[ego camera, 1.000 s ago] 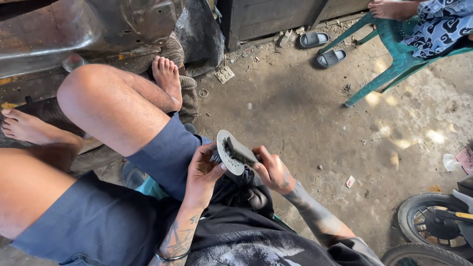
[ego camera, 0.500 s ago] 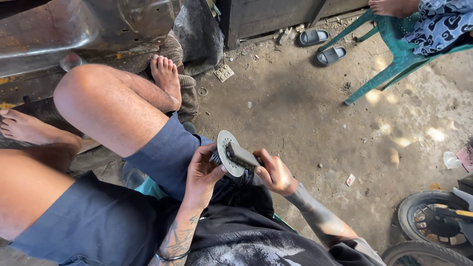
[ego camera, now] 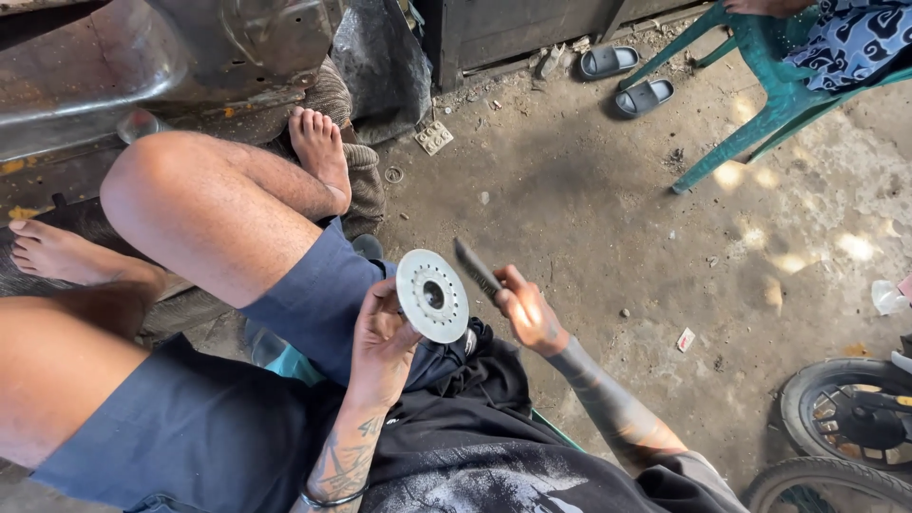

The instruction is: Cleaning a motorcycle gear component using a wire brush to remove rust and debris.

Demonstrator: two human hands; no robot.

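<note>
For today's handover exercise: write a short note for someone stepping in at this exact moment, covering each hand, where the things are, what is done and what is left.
Left hand: holds the round metal disc by its edge, face up, above the lap.
Right hand: grips a dark flat tool, lifted just clear of the disc, not touching it.
Done: the disc's face looks pale and clean, centre hole and ring of small holes showing.
Left: cannot tell how much more work the disc needs; check the face before going on.
</note>
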